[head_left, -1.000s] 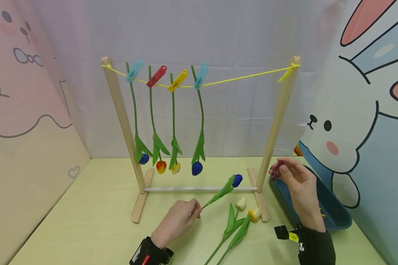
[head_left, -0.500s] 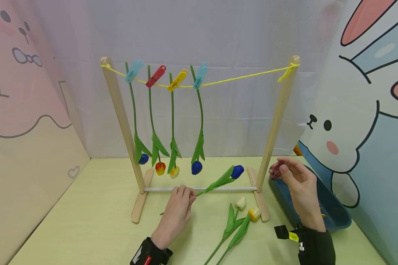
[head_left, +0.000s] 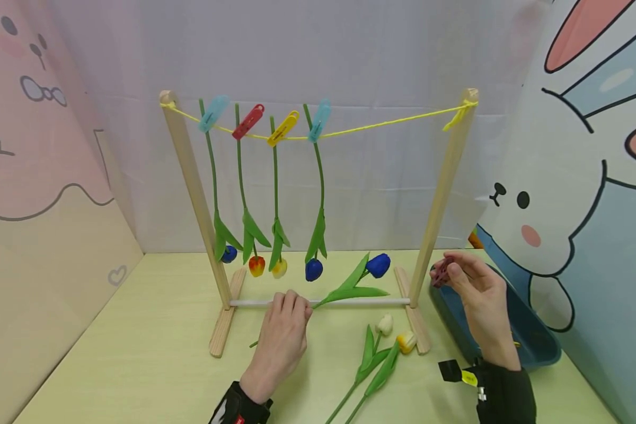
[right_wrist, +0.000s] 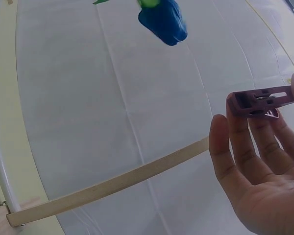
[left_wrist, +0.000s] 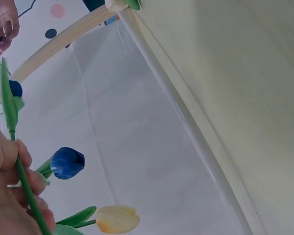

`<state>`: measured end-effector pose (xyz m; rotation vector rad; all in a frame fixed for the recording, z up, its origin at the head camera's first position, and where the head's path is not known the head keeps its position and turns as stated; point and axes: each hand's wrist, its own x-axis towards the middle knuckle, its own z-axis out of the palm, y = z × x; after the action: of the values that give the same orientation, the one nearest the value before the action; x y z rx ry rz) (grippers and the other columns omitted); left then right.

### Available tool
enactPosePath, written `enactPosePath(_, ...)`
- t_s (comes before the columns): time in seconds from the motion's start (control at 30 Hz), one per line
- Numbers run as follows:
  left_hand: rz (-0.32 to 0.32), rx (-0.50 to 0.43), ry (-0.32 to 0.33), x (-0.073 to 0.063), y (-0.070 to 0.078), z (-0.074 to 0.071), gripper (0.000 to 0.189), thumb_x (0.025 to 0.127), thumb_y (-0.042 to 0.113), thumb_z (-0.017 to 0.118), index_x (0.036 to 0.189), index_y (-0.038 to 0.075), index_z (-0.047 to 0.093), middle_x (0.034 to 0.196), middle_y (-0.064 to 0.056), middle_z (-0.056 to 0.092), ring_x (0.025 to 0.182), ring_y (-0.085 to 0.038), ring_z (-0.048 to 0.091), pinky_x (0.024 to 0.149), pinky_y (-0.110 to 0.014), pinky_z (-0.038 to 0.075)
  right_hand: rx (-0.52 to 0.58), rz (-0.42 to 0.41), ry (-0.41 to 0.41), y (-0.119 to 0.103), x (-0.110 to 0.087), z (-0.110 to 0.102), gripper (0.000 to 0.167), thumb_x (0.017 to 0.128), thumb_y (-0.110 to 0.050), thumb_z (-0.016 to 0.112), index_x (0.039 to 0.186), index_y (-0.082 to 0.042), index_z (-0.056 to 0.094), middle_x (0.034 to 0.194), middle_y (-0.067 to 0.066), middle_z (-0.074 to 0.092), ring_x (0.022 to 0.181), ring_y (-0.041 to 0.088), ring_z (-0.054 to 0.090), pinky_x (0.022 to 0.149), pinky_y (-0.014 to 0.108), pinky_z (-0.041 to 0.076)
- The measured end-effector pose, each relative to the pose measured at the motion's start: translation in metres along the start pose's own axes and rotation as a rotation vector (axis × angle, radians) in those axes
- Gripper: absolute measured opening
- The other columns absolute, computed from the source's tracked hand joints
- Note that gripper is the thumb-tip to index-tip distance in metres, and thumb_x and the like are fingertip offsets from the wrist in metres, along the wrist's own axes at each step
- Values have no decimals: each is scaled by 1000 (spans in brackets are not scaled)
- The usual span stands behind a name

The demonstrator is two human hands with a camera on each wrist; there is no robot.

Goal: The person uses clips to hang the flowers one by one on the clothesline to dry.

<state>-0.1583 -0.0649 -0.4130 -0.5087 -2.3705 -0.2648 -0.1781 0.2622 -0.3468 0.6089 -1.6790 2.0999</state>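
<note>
My left hand [head_left: 282, 338] holds an artificial blue tulip [head_left: 378, 265] by its green stem, with the bloom pointing up to the right. In the left wrist view the stem [left_wrist: 28, 188] runs across the curled fingers. Beside the right post, my right hand [head_left: 482, 303] pinches a dark purple clothespin [right_wrist: 259, 101] between thumb and fingers, above a blue bin. Several tulips hang head down from a yellow line [head_left: 381, 125], held by a blue clothespin [head_left: 214, 113], a red clothespin [head_left: 249, 121], a yellow clothespin [head_left: 283, 128] and another blue clothespin [head_left: 320, 121].
A white tulip [head_left: 384, 325] and a yellow-white tulip [head_left: 406, 342] lie on the table between my hands. The wooden frame's left post [head_left: 196, 194] and right post [head_left: 445, 194] carry the line; a white rod [head_left: 371, 302] joins their feet. The blue bin [head_left: 540, 347] stands at right.
My left hand has moved up and slightly left with the blue tulip, whose leaves have turned and spread apart. The right hand with the clothespin has stayed in place.
</note>
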Motion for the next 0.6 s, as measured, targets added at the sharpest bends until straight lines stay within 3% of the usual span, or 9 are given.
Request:
enactPosePath(0.13,2,-62,105,1,-2,-1,37,110,28,37,90,9,61,87,-2,48,83,-20,39,72,-28,32,-5,5,3,0,0,0,28,102,6,48,127,17,53,105,4,73,94,13,70,84,18,57)
enactPosePath(0.33,-13,-159,226,4,-6,-4,52,107,38,33,88,7,69,75,1,50,73,-16,40,69,-24,27,-5,3,2,0,0,0,26,102,6,48,126,13,56,105,4,73,94,14,70,84,19,57)
enactPosePath(0.47,-11,-135,262,5,-9,-5,54,108,39,34,88,7,71,69,3,61,64,-13,52,65,-23,33,-9,9,6,-1,0,1,26,102,6,48,125,9,59,105,4,73,93,13,70,84,19,57)
enactPosePath(0.6,8,-78,308,6,-11,-7,49,109,37,38,87,7,71,59,3,63,49,-10,53,57,-22,35,-19,12,10,-1,-1,1,26,102,5,48,125,9,59,105,3,73,93,13,70,84,19,57)
